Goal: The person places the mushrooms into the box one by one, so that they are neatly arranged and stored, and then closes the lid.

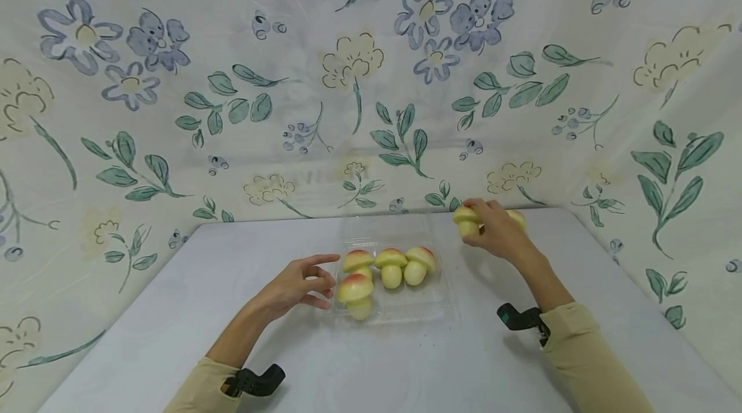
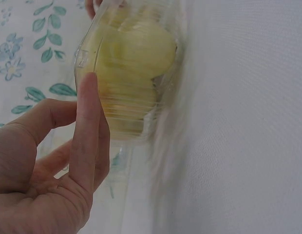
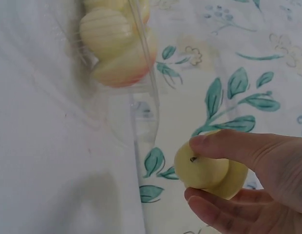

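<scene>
A clear plastic container (image 1: 400, 313) sits on the table with several yellow, red-tinged toy mushrooms inside, one toy mushroom (image 1: 391, 267) standing in the middle. My left hand (image 1: 304, 284) is at its left side, fingers loosely extended; in the left wrist view the fingertips (image 2: 88, 85) lie against or very near the clear wall. Up and to the right of the container, my right hand (image 1: 495, 230) grips another yellow mushroom (image 3: 202, 168) between thumb and fingers, above the table. Part of one more mushroom (image 1: 518, 218) shows behind that hand.
The white table (image 1: 400, 368) ends at a flower-patterned cloth backdrop (image 1: 359, 110). A clear raised lid (image 1: 385, 226) stands at the container's back. Black wrist devices (image 1: 263, 379) are on both forearms.
</scene>
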`<state>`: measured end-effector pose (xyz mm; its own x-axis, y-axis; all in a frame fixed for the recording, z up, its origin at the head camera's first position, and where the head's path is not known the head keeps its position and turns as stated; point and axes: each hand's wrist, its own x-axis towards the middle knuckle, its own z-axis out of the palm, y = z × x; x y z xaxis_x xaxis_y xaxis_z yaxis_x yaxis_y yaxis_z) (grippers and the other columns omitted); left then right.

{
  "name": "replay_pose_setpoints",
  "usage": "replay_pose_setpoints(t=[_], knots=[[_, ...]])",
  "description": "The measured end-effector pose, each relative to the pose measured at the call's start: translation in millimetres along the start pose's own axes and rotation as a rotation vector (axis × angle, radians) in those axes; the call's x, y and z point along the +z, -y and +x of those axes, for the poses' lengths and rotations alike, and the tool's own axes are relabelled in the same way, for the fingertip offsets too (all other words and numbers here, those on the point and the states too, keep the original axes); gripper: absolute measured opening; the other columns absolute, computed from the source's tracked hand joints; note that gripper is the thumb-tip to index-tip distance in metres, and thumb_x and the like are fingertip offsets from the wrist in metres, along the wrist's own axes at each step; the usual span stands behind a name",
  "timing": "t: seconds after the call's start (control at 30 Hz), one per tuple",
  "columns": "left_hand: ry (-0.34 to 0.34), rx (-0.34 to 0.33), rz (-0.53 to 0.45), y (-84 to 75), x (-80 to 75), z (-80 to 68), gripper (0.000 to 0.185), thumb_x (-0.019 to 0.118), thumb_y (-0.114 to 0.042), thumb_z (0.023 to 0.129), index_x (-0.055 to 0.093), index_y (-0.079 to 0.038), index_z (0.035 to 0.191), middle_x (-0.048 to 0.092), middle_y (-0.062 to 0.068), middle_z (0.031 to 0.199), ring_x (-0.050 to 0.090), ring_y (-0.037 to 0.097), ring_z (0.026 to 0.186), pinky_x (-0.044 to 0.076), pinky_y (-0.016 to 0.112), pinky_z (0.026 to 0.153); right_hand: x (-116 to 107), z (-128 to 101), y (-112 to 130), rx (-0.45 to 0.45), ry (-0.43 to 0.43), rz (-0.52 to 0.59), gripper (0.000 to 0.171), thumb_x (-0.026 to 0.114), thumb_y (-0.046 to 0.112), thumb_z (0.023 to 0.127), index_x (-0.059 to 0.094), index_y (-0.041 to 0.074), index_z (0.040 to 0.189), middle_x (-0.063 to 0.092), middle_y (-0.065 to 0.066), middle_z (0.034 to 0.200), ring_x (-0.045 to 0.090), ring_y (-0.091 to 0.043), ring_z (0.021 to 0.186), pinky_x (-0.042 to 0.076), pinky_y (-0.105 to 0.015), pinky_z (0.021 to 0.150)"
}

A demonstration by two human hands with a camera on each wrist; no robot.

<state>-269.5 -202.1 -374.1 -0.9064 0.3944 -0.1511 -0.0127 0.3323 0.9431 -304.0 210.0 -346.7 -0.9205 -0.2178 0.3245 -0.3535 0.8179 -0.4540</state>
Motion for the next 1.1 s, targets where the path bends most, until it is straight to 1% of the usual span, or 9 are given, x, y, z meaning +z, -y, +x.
replay_pose_setpoints(t=[0.2,0.4,0.6,0.87,1.1], knots=[[0.001,0.0,-0.007,-1.5,0.0,-1.2,0.067,0.066,-0.007,0.091,0.036,-0.004,0.15,0.058,0.011,0.099,0.063,0.022,0.085,0.064,0.034,0.071,-2.1,-0.1,10.4,0.006,0.013,0.011,0.065,0.077,0.02,0.083,0.045,0.014,0.14,0.052,-0.022,0.122,0.055,-0.029,0.093,0.052,-0.037,0.075],[-0.003,-0.004,-0.005,-2.2,0.1,-1.1,0.067,0.066,-0.007,0.09,0.036,-0.005,0.15,0.058,0.011,0.099,0.063,0.022,0.085,0.064,0.034,0.071,-4.0,-2.3,19.1,-0.005,0.028,0.052,0.064,0.077,0.018,0.083,0.045,0.013,0.14,0.051,-0.022,0.12,0.059,-0.029,0.091,0.054,-0.039,0.077],[0.0,-0.004,-0.011,-1.8,-0.2,-0.7,0.066,0.065,-0.006,0.09,0.036,-0.005,0.15,0.058,0.011,0.1,0.063,0.022,0.085,0.064,0.033,0.071,-3.8,-2.3,26.1,-0.026,0.048,0.078,0.064,0.076,0.018,0.084,0.045,0.014,0.14,0.051,-0.021,0.121,0.061,-0.03,0.094,0.055,-0.038,0.077],[0.004,-0.003,-0.009,-0.9,-0.1,0.0,0.067,0.065,-0.006,0.091,0.035,-0.004,0.15,0.058,0.011,0.1,0.063,0.021,0.085,0.064,0.033,0.071,-1.4,-4.6,39.5,-0.06,0.069,0.103,0.065,0.077,0.018,0.084,0.044,0.015,0.14,0.05,-0.023,0.127,0.064,-0.029,0.095,0.057,-0.038,0.078],[0.002,-0.003,-0.008,-0.8,0.1,-0.5,0.067,0.065,-0.006,0.091,0.035,-0.004,0.151,0.058,0.012,0.101,0.063,0.021,0.085,0.064,0.034,0.072,-0.3,-6.2,46.6,-0.075,0.079,0.106,0.065,0.077,0.017,0.083,0.045,0.017,0.14,0.052,-0.019,0.124,0.065,-0.027,0.097,0.059,-0.035,0.076]])
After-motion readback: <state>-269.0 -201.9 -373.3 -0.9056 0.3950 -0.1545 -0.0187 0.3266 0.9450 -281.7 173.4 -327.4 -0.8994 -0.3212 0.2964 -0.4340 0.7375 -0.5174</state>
